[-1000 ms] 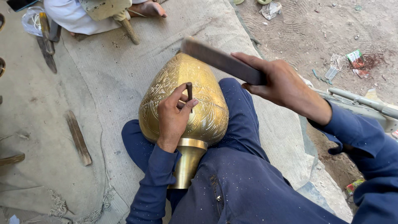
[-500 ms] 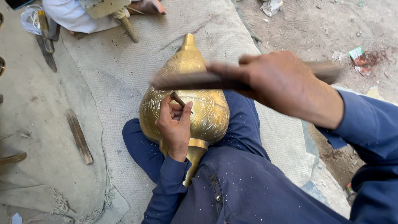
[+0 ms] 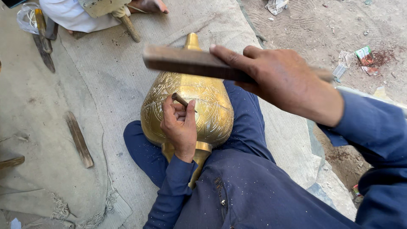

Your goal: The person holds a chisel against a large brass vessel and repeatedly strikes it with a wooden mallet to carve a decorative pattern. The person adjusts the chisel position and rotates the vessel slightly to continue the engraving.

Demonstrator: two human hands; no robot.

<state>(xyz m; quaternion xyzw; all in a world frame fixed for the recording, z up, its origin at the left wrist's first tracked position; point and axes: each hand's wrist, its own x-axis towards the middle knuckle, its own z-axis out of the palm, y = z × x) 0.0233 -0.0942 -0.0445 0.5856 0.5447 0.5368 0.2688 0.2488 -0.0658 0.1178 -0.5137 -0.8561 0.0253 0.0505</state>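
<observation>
A large engraved brass vase (image 3: 207,106) lies across my lap, its knob pointing away and its neck toward me. My left hand (image 3: 180,127) rests on the vase's belly and pinches a small dark metal chisel (image 3: 180,99) with its tip against the brass. My right hand (image 3: 282,78) grips a flat wooden mallet bar (image 3: 186,61), held level in the air above the chisel and the vase. I wear dark blue clothes.
A grey woven mat (image 3: 114,85) covers the ground beneath me. A wooden stick (image 3: 78,138) lies on it at left. Another person's white garment and bare foot (image 3: 148,5) show at the top, with tools (image 3: 42,38) near them. Dirt and litter lie at right.
My right hand swung the wooden bar down from its raised tilt to a level position over the chisel. The left hand stays on the vase with the chisel.
</observation>
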